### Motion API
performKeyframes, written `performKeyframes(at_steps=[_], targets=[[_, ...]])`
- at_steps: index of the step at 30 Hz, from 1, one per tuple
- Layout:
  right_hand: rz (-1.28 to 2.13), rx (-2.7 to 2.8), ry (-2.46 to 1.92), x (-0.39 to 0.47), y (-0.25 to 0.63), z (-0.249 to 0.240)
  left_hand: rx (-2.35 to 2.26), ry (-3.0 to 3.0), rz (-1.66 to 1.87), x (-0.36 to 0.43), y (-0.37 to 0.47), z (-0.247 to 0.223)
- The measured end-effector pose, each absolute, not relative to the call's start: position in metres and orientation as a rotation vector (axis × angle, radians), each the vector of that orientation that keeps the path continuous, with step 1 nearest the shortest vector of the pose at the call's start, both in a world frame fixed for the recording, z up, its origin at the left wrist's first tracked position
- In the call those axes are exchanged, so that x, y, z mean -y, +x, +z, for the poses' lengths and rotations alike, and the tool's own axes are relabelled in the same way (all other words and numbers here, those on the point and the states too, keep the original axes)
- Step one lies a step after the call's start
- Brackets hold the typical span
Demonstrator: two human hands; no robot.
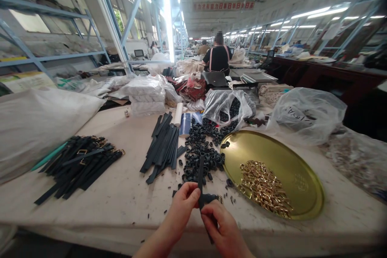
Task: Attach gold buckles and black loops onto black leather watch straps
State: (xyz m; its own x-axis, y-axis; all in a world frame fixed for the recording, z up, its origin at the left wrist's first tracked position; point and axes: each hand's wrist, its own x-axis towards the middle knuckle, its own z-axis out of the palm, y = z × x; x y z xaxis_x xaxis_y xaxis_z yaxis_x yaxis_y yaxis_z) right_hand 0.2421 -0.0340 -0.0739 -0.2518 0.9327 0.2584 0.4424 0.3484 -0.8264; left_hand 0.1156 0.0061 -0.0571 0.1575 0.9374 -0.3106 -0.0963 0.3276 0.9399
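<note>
My left hand (pixel 184 205) pinches a thin black strap (pixel 200 173) that stands up from my fingers toward the loop pile. My right hand (pixel 222 225) grips the same strap lower down, where a small black loop (pixel 209 198) sits on it. Both hands hover over the table's near edge. Just beyond them lies a heap of small black loops (pixel 201 151). To the right, a round gold tray (pixel 298 169) holds a pile of gold buckles (pixel 264 187).
A bundle of plain black straps (pixel 165 145) lies centre-left, and straps fitted with buckles (pixel 77 165) lie further left. Plastic bags (pixel 305 115), a white sack (pixel 39 123) and cloth stacks crowd the far table. A person in black (pixel 217 58) sits beyond.
</note>
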Motion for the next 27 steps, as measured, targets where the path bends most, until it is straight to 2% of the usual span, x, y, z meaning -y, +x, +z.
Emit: performKeyframes(at_steps=[4,8,11,17,19,21,24,27], targets=[[0.687,2.026,-1.217,0.023,0.261,-0.062,-1.199,0.925,0.861,-0.008,0.117,-0.045],[0.186,2.049,-1.708,-0.007,0.298,-0.061,-1.266,0.876,0.746,-0.004,0.115,-0.03],[-0.048,2.209,-1.844,-0.025,0.316,-0.072,-1.24,0.848,0.706,0.002,0.113,-0.023],[-0.063,2.253,-1.824,-0.032,0.317,-0.081,-1.178,0.815,0.691,0.01,0.111,-0.018],[0.093,2.178,-1.769,-0.029,0.317,-0.076,-1.165,0.801,0.671,0.012,0.112,-0.018],[0.496,1.917,-1.672,-0.024,0.317,-0.069,-1.149,0.788,0.655,0.014,0.115,-0.021],[1.212,1.204,-1.391,-0.01,0.313,-0.059,-1.163,0.861,0.614,0.015,0.121,-0.031],[1.549,0.626,-1.114,0.003,0.305,-0.05,-1.271,1.096,0.564,0.014,0.124,-0.041]])
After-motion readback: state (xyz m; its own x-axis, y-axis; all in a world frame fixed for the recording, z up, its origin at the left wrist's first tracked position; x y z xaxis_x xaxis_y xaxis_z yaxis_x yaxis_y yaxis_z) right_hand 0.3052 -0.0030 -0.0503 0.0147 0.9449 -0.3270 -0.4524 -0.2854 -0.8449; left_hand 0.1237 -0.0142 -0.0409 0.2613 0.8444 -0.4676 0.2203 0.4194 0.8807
